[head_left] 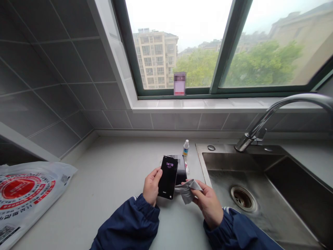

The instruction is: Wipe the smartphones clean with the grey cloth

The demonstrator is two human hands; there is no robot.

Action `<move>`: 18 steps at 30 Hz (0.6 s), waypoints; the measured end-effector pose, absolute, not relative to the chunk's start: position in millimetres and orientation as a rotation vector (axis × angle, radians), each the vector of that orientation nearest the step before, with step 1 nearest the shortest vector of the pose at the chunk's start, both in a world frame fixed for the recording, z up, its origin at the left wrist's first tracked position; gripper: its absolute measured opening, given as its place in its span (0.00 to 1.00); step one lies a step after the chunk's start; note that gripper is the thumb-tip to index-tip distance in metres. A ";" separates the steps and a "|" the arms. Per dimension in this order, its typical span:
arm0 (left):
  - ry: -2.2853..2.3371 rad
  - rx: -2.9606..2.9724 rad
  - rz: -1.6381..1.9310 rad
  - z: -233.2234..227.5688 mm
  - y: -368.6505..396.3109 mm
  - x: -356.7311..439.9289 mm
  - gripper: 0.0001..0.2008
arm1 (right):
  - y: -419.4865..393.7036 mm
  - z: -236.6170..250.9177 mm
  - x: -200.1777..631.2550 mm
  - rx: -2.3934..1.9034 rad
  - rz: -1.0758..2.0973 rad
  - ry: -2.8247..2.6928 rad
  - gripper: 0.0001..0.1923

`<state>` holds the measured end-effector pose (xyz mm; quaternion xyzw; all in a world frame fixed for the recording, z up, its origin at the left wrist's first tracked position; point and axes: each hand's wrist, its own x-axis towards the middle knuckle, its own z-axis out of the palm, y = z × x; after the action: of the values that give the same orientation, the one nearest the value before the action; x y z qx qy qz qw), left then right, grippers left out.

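Note:
My left hand grips a black smartphone by its left edge, tilted a little above the counter. Its screen is lit and reads 14:18. Pinched in my right hand is a grey cloth, which hangs just right of the phone's lower edge. Behind the phone lies a dark flat glossy object, partly hidden by the phone and the cloth. A small white bottle with a blue and yellow label stands upright beyond it. Something clear and crumpled lies near the bottle's base.
On the right is a steel sink with a drain and a chrome faucet. A white plastic bag with red print lies on the left of the white counter. A pink card-like item stands at the window.

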<state>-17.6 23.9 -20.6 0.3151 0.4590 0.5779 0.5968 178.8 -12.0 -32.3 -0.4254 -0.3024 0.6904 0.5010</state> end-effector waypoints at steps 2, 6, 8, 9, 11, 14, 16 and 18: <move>1.101 0.688 1.378 -25.0 30.3 -23.7 0.23 | -11.2 -32.2 180.3 -1.041 1.656 -0.737 0.26; 1.138 0.607 1.418 -31.1 39.3 -34.5 0.27 | -11.9 -32.3 180.9 -1.041 1.654 -0.741 0.26; 1.132 0.585 1.414 -30.9 41.1 -37.3 0.29 | -12.8 -32.3 180.6 -1.039 1.657 -0.745 0.25; 1.126 0.577 1.409 -30.1 41.5 -38.0 0.30 | -13.1 -32.3 180.5 -1.038 1.660 -0.747 0.25; 1.112 0.566 1.395 -28.2 41.8 -38.5 0.32 | -13.2 -32.1 180.4 -1.038 1.664 -0.751 0.25; 1.101 0.555 1.363 -25.9 41.8 -38.1 0.34 | -12.7 -31.7 180.5 -1.038 1.672 -0.757 0.24; 1.109 0.549 1.341 -25.4 41.9 -38.1 0.34 | -12.6 -31.4 180.8 -1.036 1.674 -0.762 0.24; 1.122 0.549 1.322 -25.3 42.2 -38.4 0.33 | -12.8 -31.0 181.0 -1.034 1.674 -0.767 0.24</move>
<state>-38.4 42.2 -25.3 0.2380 0.4869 0.5736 0.6142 181.0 -12.8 -31.0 -0.4262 -0.3160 0.6899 0.4924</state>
